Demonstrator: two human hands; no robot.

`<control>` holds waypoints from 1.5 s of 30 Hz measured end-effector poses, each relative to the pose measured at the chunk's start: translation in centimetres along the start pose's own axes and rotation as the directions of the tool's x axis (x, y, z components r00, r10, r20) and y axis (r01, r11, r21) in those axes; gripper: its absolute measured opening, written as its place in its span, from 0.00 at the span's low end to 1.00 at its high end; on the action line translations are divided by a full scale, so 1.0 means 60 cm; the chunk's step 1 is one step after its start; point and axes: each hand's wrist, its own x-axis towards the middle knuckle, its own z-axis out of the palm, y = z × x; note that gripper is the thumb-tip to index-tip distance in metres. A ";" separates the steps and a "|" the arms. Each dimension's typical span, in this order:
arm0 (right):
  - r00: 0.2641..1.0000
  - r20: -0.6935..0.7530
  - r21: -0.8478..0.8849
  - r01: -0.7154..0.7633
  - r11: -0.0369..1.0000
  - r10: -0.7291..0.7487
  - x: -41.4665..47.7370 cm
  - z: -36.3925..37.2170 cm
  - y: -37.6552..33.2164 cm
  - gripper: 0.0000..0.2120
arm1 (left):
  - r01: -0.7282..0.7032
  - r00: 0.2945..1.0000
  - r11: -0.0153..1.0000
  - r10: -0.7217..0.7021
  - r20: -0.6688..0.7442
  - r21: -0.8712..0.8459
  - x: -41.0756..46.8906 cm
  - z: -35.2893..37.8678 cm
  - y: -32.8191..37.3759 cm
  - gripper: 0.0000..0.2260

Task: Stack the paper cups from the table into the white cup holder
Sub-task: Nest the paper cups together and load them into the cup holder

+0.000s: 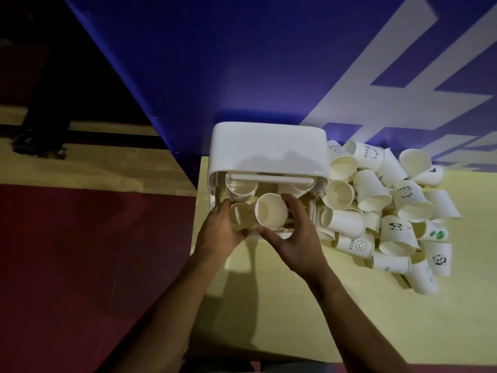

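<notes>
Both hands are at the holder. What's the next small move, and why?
Probably seat the cup gripped by the right hand onto a stack inside the white cup holder; it sits at the opening, and the left hand holds a second cup.

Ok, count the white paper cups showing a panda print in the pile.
2. One panda-print white paper cup lies near the front of the cup pile; the other lies at its front right edge. More may be hidden, with prints turned away or buried.

Cup pile (384, 208) crowding holder's (269, 149) right
</notes>
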 end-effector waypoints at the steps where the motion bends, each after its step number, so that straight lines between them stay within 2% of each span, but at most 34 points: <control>1: 1.000 0.020 -0.003 0.005 1.000 -0.005 0.002 0.006 -0.003 0.32 | 0.001 1.000 1.000 -0.001 0.007 -0.030 -0.001 -0.003 -0.004 0.30; 4: 0.996 0.092 -0.045 0.002 0.999 0.002 0.006 0.033 0.006 0.34 | 0.015 1.000 0.988 -0.015 -0.003 -0.153 -0.007 -0.016 -0.014 0.23; 6: 0.992 0.127 -0.084 0.017 0.996 -0.006 0.007 0.052 0.020 0.35 | 0.023 0.999 0.985 -0.029 -0.035 -0.174 -0.007 -0.023 -0.016 0.18; 11: 0.986 0.163 -0.112 -0.025 0.993 0.044 0.020 0.089 0.052 0.37 | 0.001 1.000 0.986 -0.006 -0.030 -0.165 0.012 -0.021 -0.018 0.19; 16: 0.970 0.223 -0.046 -0.085 0.995 0.094 0.044 0.103 0.054 0.37 | 0.038 0.999 0.975 -0.041 -0.009 -0.220 0.024 -0.017 -0.015 0.18; 21: 0.956 0.258 -0.055 -0.128 0.990 0.138 0.058 0.113 0.063 0.44 | 0.071 0.997 0.968 -0.072 0.008 -0.242 0.029 -0.018 -0.018 0.21; 25: 0.959 0.261 -0.032 -0.111 0.993 0.115 0.062 0.111 0.063 0.41 | 0.067 0.998 0.968 -0.063 0.025 -0.241 0.032 -0.019 -0.017 0.23; 31: 0.949 0.257 -0.004 -0.187 0.982 0.182 0.057 0.110 0.066 0.40 | 0.084 0.996 0.966 -0.077 0.034 -0.245 0.026 -0.019 -0.017 0.18; 36: 0.951 0.242 -0.019 -0.194 0.981 0.193 0.053 0.109 0.069 0.34 | 0.096 0.995 0.967 -0.086 0.052 -0.234 0.028 -0.022 -0.014 0.17; 41: 0.931 0.262 -0.051 -0.251 0.967 0.255 0.053 0.105 0.064 0.44 | 0.134 0.989 0.972 -0.119 0.086 -0.194 0.029 -0.021 -0.010 0.23; 45: 0.919 0.274 -0.028 -0.287 0.957 0.284 0.059 0.103 0.061 0.52 | 0.191 0.977 0.952 -0.162 0.137 -0.238 0.034 -0.022 -0.007 0.29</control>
